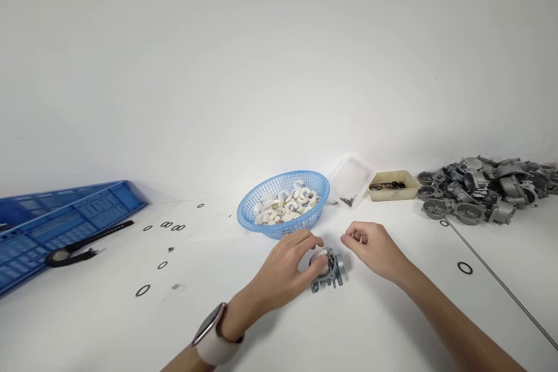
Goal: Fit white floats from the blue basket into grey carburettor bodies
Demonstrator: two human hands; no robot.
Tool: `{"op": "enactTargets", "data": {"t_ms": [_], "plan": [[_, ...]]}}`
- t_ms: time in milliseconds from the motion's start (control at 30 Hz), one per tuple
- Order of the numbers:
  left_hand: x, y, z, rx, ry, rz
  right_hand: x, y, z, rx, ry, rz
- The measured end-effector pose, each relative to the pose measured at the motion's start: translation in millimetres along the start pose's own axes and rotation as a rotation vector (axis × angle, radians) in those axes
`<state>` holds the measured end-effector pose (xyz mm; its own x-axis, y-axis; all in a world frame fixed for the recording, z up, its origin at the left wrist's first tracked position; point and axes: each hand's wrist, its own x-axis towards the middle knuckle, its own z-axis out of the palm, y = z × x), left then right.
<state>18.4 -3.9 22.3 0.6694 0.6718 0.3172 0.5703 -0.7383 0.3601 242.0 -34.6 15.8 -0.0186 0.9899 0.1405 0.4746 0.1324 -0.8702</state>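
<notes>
A grey metal carburetor body (pixel 335 270) rests on the white table in front of me, with a white plastic float (pixel 320 260) in its open side. My left hand (pixel 290 267) is closed over the carburetor's left side, its thumb pressing on the float. The left fingertips arch above the part, and some of them are hidden behind the hand. Just to the right, my right hand (pixel 370 247) hovers apart from the carburetor, thumb and index finger pinched together. Whatever is between those fingertips is too small to make out.
Behind my hands stands a blue basket (pixel 244 222) of white floats. A clear tray (pixel 349 177) with small pins, a cream box (pixel 394 195) of dark parts and piled carburetor bodies (pixel 497 186) sit rightward. A thin rod (pixel 501 283), black rings (pixel 142 290) and a blue crate (pixel 87 215) lie around.
</notes>
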Motion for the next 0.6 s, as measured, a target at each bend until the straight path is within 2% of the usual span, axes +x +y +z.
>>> {"op": "enactTargets", "data": {"t_ms": [200, 267, 467, 600], "plan": [[-4, -3, 2.2, -0.144, -0.012, 0.009, -16, -17, -5, 0.063, -0.349, 0.048], [-3, -4, 2.3, -0.205, -0.031, -0.025, -19, -17, -4, 0.072, -0.412, 0.087], [0, -5, 2.8, -0.326, -0.036, -0.097, -15, -11, -3, 0.083, -0.416, 0.113], [-2, -5, 5.2, -0.346, -0.034, -0.109, -12, -13, -9, -0.014, -0.3, 0.084]]}}
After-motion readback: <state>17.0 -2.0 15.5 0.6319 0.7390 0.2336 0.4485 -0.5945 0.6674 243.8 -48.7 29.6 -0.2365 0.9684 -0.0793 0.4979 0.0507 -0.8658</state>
